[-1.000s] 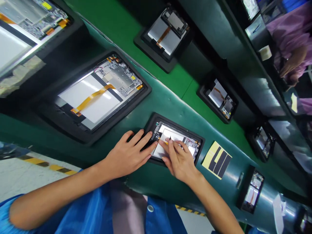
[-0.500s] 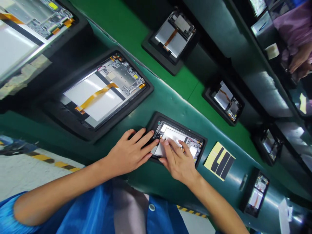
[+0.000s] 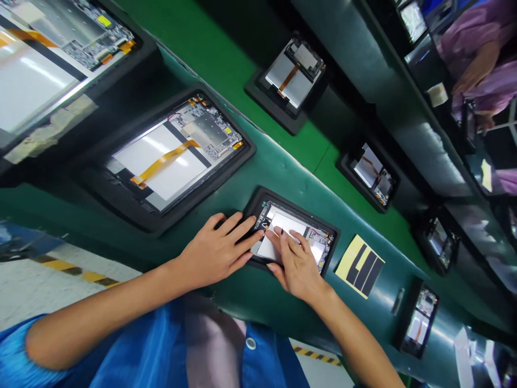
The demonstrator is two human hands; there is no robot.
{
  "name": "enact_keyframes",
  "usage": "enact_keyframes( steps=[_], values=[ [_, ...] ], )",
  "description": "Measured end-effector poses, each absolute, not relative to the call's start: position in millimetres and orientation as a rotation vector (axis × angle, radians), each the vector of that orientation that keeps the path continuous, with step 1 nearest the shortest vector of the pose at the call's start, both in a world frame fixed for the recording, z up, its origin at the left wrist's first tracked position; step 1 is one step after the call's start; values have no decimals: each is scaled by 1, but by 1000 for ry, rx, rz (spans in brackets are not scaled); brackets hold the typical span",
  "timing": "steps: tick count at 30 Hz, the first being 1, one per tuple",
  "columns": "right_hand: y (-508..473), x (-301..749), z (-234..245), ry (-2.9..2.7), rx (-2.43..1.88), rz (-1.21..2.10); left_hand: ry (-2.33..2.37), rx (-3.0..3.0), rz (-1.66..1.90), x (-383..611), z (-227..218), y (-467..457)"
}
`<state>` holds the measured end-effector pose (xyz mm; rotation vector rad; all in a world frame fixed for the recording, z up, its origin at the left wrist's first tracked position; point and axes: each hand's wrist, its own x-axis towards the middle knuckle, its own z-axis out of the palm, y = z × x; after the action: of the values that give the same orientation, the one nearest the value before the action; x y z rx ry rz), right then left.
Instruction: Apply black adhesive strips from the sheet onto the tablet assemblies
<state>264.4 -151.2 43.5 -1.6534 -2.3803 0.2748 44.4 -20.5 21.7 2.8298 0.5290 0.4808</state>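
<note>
An opened tablet [image 3: 317,250] lies in a black foam tray [image 3: 333,237] on the green bench before me, its white battery area, wiring and circuit board bare. My left hand [image 3: 220,248] rests on the tray's left end, fingers spread, tips at the tablet's edge. My right hand [image 3: 297,258] lies over the tablet's middle, fingers stretched out and touching the inside, thumb apart near the front rim. A small dark bit shows at its fingertips; I cannot make out what it is. Right of the tray lies a yellow sheet [image 3: 353,253] bearing black adhesive strips.
To the left sits a larger tray with an open tablet [image 3: 177,153] and orange ribbon cable; another tablet [image 3: 76,37] is beyond. Several tablets in trays line the green belt [image 3: 319,156] behind. One more tray [image 3: 418,320] stands at right. A co-worker's hand [image 3: 479,67] appears top right.
My right hand's fingers have shifted slightly over the tablet, and the small dark bit now shows at the tips. My left hand keeps its place. The view has turned a little.
</note>
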Motion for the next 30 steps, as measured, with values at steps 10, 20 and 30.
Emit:
enact_keyframes(
  steps=[10,20,30],
  values=[
    [-152,264,39,-2291,-1630,302,512,2850,483,44,22,-19],
    [-151,263,38,-2269,-1622,295,504,2819,468,44,26,-16],
    [-140,256,58,-1748,-1757,420,494,2742,496,45,24,-13]
  ],
)
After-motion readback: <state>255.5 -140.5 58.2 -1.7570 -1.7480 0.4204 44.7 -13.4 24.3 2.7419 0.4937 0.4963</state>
